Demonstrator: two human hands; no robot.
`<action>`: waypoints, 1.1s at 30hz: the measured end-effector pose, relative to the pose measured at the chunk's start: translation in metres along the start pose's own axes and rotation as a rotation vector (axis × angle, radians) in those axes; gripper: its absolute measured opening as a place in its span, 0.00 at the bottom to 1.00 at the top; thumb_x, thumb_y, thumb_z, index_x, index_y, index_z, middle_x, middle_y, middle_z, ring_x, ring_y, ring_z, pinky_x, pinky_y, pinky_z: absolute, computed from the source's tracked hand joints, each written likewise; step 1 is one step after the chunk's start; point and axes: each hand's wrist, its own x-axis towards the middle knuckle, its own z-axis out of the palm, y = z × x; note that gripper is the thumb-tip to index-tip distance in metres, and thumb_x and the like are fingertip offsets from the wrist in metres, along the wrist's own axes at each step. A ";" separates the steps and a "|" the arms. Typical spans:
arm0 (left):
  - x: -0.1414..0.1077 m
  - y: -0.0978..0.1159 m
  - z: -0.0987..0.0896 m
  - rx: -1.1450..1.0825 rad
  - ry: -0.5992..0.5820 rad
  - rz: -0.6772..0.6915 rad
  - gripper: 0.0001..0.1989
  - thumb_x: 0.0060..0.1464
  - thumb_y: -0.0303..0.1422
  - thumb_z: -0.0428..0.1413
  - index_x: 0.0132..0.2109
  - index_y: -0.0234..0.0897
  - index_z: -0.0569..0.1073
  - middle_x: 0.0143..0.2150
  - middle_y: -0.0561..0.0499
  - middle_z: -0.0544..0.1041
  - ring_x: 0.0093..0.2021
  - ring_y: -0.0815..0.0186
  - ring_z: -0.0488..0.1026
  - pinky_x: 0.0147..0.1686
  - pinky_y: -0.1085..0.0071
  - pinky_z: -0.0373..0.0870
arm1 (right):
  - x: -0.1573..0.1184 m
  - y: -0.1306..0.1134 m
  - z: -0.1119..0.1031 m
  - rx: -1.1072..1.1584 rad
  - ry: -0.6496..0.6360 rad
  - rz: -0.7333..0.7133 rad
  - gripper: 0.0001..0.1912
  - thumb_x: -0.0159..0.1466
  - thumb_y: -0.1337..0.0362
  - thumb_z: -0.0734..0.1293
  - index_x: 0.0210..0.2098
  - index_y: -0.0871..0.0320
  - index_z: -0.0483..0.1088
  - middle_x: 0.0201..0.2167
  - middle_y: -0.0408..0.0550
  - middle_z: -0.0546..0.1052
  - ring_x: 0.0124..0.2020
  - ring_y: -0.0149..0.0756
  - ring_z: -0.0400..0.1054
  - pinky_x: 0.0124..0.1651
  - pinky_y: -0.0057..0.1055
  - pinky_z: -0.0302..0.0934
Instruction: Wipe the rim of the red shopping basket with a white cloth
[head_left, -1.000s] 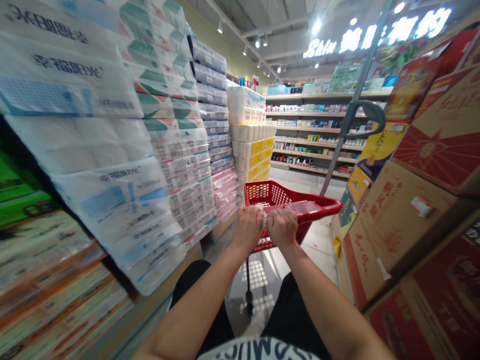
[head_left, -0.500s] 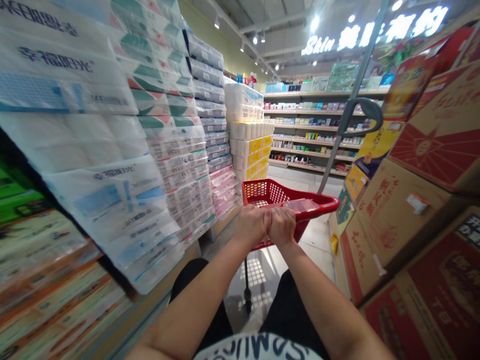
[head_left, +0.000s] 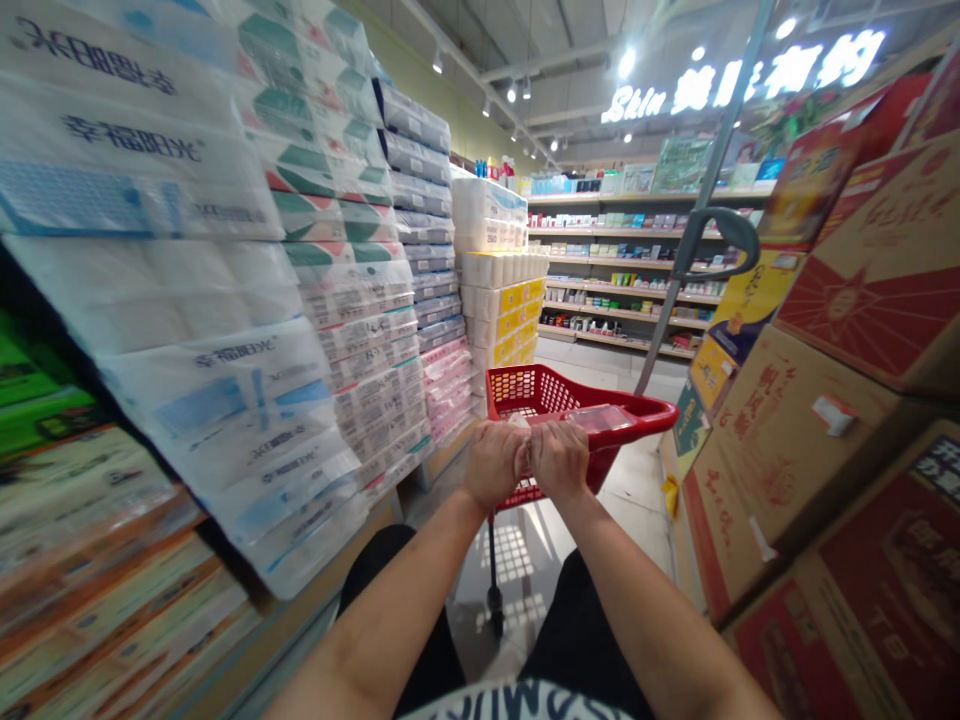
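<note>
Now | small pale item between fingers | left hand | right hand

The toilet-paper packs seemingly read 幸福阳光; beyond them, a lit sign reads "Skin".

The left hand and right hand pinch a small white item just above a red plastic basket.
</note>
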 end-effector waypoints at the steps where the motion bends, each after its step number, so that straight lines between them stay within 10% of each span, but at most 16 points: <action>1: 0.001 0.000 0.000 0.000 -0.009 -0.028 0.16 0.62 0.33 0.40 0.36 0.37 0.72 0.35 0.45 0.76 0.40 0.60 0.70 0.46 0.59 0.58 | 0.000 0.000 0.000 0.000 -0.004 -0.001 0.15 0.68 0.66 0.56 0.26 0.57 0.67 0.24 0.45 0.71 0.31 0.36 0.63 0.44 0.34 0.50; 27: 0.014 -0.016 0.003 -0.108 -0.097 -0.149 0.22 0.63 0.33 0.38 0.25 0.37 0.70 0.26 0.48 0.75 0.30 0.65 0.69 0.39 0.65 0.62 | 0.001 -0.004 0.002 -0.003 -0.002 0.022 0.14 0.68 0.65 0.57 0.28 0.57 0.67 0.25 0.45 0.71 0.33 0.36 0.63 0.46 0.36 0.50; 33: -0.001 -0.014 0.004 -0.080 0.108 -0.029 0.16 0.61 0.33 0.41 0.34 0.36 0.72 0.36 0.44 0.76 0.43 0.59 0.70 0.47 0.59 0.62 | -0.001 -0.004 0.003 0.010 0.019 0.017 0.15 0.68 0.65 0.57 0.26 0.57 0.66 0.24 0.45 0.70 0.32 0.36 0.63 0.47 0.36 0.50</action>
